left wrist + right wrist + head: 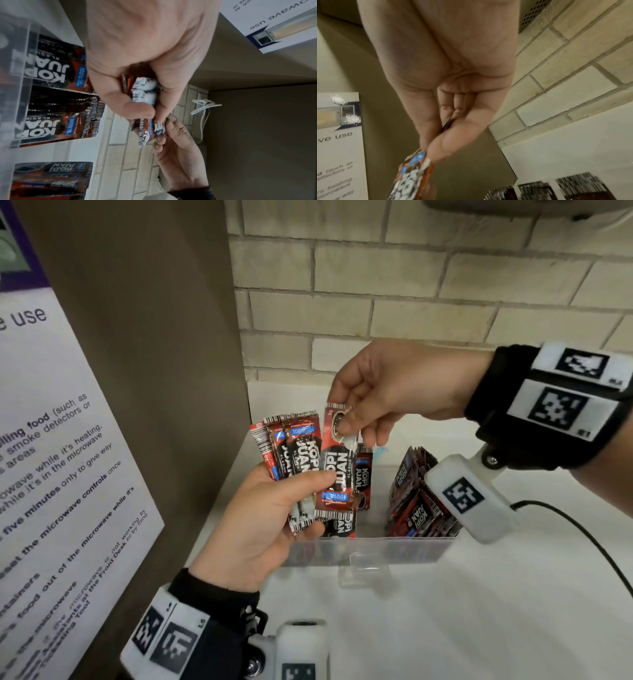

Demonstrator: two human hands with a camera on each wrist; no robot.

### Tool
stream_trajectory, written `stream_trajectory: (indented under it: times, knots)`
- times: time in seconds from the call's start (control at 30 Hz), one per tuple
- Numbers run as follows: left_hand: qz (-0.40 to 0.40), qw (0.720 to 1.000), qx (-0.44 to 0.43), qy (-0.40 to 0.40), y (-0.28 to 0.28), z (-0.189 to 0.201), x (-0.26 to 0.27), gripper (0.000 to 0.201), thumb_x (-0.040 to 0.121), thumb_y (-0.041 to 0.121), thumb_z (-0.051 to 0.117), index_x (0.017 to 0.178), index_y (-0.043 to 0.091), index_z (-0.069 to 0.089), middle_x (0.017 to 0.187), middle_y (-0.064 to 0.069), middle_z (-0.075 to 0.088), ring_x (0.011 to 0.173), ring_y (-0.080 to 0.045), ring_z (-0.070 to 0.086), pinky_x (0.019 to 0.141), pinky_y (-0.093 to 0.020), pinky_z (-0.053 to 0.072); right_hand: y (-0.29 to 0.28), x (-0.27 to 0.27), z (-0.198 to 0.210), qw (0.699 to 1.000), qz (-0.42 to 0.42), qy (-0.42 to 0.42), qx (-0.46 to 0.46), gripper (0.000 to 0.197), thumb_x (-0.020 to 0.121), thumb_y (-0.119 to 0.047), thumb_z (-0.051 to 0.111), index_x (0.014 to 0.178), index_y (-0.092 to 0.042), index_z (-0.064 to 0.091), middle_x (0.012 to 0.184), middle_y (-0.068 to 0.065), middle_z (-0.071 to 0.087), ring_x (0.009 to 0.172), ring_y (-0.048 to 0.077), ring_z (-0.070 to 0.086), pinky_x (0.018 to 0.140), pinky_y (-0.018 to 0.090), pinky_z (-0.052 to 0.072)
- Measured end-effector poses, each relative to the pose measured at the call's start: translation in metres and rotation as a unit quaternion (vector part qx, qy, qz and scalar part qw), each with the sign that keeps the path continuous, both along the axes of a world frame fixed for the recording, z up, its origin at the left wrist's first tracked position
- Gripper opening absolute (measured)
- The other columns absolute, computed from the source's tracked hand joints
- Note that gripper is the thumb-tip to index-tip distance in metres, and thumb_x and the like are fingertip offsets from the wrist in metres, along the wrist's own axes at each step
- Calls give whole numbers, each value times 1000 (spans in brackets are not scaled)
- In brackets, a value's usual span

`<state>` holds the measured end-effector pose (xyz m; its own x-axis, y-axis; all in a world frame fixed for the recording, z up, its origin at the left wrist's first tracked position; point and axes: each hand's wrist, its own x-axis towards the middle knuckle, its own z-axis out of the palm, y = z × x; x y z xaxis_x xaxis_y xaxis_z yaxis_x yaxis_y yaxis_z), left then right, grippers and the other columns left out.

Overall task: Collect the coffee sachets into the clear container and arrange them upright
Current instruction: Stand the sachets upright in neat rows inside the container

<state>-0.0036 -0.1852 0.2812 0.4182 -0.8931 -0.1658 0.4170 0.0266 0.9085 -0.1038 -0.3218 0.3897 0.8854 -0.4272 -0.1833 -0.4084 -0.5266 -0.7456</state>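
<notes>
My left hand [308,501] grips a fanned bunch of red and black coffee sachets [291,453] above the left end of the clear container [370,549]. My right hand [352,429] pinches the top edge of one sachet [337,474], which hangs upside down against the bunch. More sachets [418,501] stand leaning at the container's right end. In the left wrist view my left hand [147,108] clamps the bunch [145,88], with rows of sachets [56,75] behind the clear wall. The right wrist view shows my right hand [436,142] pinching the sachet [412,175].
The container sits on a white counter [445,611] against a brick wall [411,285]. A brown panel [154,337] with a microwave-use notice [68,457] rises close on the left. A black cable [582,529] trails from my right wrist.
</notes>
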Motion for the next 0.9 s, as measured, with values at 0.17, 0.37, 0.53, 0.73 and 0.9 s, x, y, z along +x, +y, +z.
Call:
stream_trajectory:
  times: [0.17, 0.37, 0.53, 0.73, 0.9]
  knots:
    - [6, 1000, -24, 11, 1, 1, 0, 27, 56, 7, 73, 82, 12, 70, 74, -7, 72, 67, -15, 69, 41, -19, 46, -8, -13, 1, 993, -91, -64, 50, 13, 81, 5, 65, 79, -7, 61, 70, 8, 69, 56, 16, 67, 52, 20, 56]
    - [86, 990, -92, 70, 0, 5, 1, 19, 60, 8, 71, 77, 16, 65, 73, -1, 71, 68, -11, 71, 42, -17, 45, -4, -37, -16, 984, -31, -33, 170, 16, 63, -1, 72, 75, -6, 64, 70, 12, 69, 59, 19, 67, 57, 25, 57]
    - [67, 993, -83, 50, -2, 1, -6, 21, 61, 9, 71, 78, 20, 64, 75, 1, 71, 63, -10, 67, 43, -20, 47, 13, -39, -54, 982, -18, -21, 185, 35, 62, 9, 74, 91, -4, 59, 74, 19, 66, 58, 23, 65, 54, 27, 56]
    - [70, 996, -46, 14, -6, -6, -11, 33, 59, 2, 76, 81, 23, 63, 74, 5, 70, 63, -12, 65, 44, -22, 45, 29, -32, -67, 988, -29, -35, 148, 52, 72, 13, 73, 116, -9, 57, 94, 24, 69, 72, 29, 67, 63, 37, 58]
    - [66, 997, -25, -26, -7, -8, -8, 31, 75, -8, 69, 80, 21, 62, 68, 9, 68, 57, -9, 62, 40, -20, 40, 14, -23, -31, 995, -63, -55, -63, 34, 72, -17, 80, 102, -16, 64, 89, 1, 66, 67, 15, 64, 53, 25, 52]
